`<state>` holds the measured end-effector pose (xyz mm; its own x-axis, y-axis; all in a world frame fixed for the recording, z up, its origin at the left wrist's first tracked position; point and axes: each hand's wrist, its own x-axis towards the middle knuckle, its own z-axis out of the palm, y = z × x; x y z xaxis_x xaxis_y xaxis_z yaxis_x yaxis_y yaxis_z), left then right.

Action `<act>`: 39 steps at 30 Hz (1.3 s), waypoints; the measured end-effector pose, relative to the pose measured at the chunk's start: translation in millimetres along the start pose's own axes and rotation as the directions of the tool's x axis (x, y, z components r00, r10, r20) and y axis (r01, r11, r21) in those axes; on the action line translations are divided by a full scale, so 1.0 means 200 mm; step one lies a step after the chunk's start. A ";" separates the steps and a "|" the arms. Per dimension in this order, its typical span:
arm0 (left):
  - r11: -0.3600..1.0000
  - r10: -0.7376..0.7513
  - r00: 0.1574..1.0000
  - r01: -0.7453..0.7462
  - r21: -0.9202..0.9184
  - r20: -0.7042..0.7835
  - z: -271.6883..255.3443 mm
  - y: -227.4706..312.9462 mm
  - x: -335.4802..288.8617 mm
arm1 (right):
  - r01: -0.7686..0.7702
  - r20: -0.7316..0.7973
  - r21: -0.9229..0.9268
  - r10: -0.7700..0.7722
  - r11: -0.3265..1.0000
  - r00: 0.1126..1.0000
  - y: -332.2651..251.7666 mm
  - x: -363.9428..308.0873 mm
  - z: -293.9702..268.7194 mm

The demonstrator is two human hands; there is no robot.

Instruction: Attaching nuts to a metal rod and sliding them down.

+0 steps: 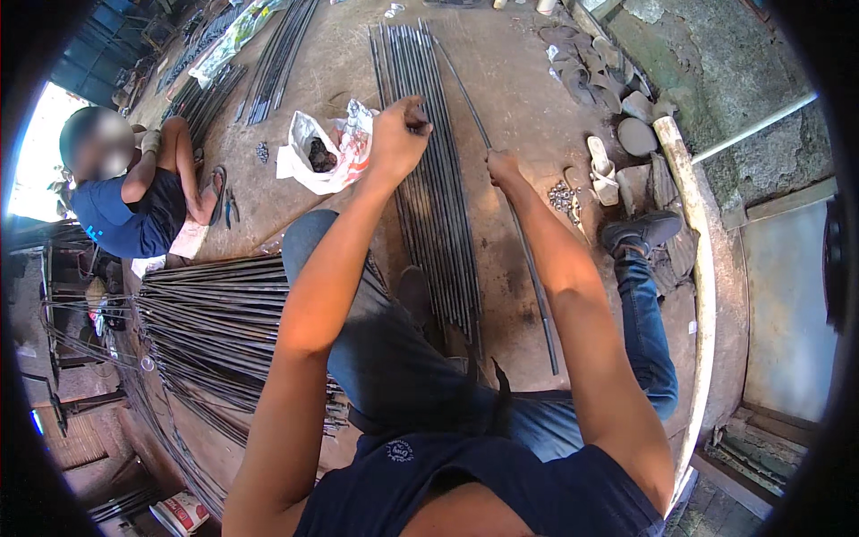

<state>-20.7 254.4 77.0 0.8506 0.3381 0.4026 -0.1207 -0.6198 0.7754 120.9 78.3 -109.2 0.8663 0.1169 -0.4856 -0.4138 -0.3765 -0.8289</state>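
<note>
My left hand [398, 136] is closed on a small dark piece held over a flat row of long dark steel rods [438, 206] lying on the concrete floor between my legs. My right hand [503, 166] grips a single steel rod [528, 268] that lies apart from the row, to its right, running away from me. My legs in blue jeans straddle the rods, with a dark shoe [640, 231] out to the right.
A white plastic bag [324, 152] lies left of the rods. A person in a blue shirt [134, 210] crouches at the left by pliers [231, 210]. A big rod bundle [215, 313] fans out lower left. Nuts [562, 195], sandals [599, 166] and a pale pole [698, 268] lie right.
</note>
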 end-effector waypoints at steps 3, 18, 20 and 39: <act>0.998 0.042 0.998 -0.043 0.046 0.039 0.05 0.01 0.00 | -0.065 0.239 0.185 0.019 0.981 0.971 -0.03 0.06 -0.08; 0.134 -0.511 0.337 0.940 -0.315 0.791 0.34 0.28 -0.60 | -0.241 0.427 0.518 -0.004 0.821 0.904 -0.42 -0.23 -0.10; 0.040 -0.447 0.377 0.914 -0.403 0.811 0.35 0.28 -0.60 | -0.246 0.450 0.541 -0.030 0.804 0.893 -0.45 -0.26 -0.10; 0.082 -0.466 0.460 0.873 -0.480 0.756 0.68 0.48 -0.37 | -0.043 0.385 0.747 -0.379 0.663 0.842 0.18 -1.80 -1.15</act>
<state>-26.4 73.2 55.9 0.8342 -0.0907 -0.5440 0.4869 0.5843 0.6492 -142.2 -188.2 99.6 0.7782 0.5947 -0.2017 -0.5208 0.4319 -0.7363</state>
